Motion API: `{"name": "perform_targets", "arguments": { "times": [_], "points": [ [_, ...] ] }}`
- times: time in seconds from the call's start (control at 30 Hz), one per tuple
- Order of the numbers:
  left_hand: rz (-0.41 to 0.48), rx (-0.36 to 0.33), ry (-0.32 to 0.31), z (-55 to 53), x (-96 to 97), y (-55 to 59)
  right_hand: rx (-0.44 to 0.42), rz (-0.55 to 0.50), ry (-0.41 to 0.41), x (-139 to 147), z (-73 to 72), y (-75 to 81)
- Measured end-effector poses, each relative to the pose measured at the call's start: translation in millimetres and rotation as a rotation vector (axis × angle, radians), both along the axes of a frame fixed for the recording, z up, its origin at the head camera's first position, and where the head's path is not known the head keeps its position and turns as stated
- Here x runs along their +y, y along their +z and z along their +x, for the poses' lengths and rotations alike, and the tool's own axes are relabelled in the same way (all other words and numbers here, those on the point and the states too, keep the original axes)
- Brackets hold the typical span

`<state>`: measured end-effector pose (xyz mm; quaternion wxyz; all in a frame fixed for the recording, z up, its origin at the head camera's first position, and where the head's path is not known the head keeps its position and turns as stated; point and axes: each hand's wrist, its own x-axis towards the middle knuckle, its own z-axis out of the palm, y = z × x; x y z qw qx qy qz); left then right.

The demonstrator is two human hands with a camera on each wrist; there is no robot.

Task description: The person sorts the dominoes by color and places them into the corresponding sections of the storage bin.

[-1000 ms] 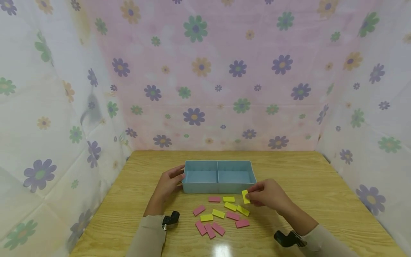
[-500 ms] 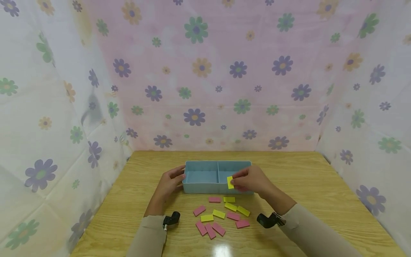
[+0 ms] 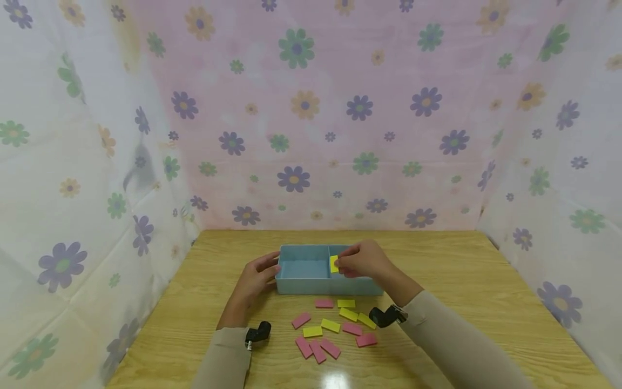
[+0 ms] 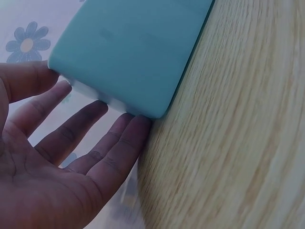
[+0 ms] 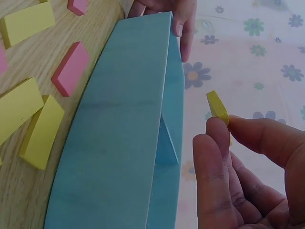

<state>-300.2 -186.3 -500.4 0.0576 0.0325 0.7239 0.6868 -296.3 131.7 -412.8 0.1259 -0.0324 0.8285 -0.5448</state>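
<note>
One yellow block pinched by right hand, blue box below; left hand, fingers spread, touches box end, probably steadying.

The right hand hides some of the blue box and part of the pinched yellow tile; the left wrist view crops the box (at the top edge).

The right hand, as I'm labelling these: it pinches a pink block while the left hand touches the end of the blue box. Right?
Not quite: the right hand pinches a yellow block, not a pink one, as the right wrist view shows. The left hand does touch the end of the blue box.
</note>
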Motion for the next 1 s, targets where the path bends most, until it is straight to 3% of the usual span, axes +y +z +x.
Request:
{"name": "perform_targets", "arguments": {
  "times": [0.37, 0.73, 1.0],
  "points": [
    [-0.036, 0.000, -0.012, 1.2, -1.6, 1.1, -0.022, -0.035, 0.019, -29.6, -15.2, 2.4],
    [-0.016, 0.001, -0.006, -2.3, -1.0, -3.1, -0.042, -0.079, 0.023, -54.4, -26.0, 1.3],
    [-0.025, -0.008, 0.011, -2.1, -0.4, -0.9, -0.069, -0.091, 0.016, -70.5, -37.5, -5.8]
  ]
}}
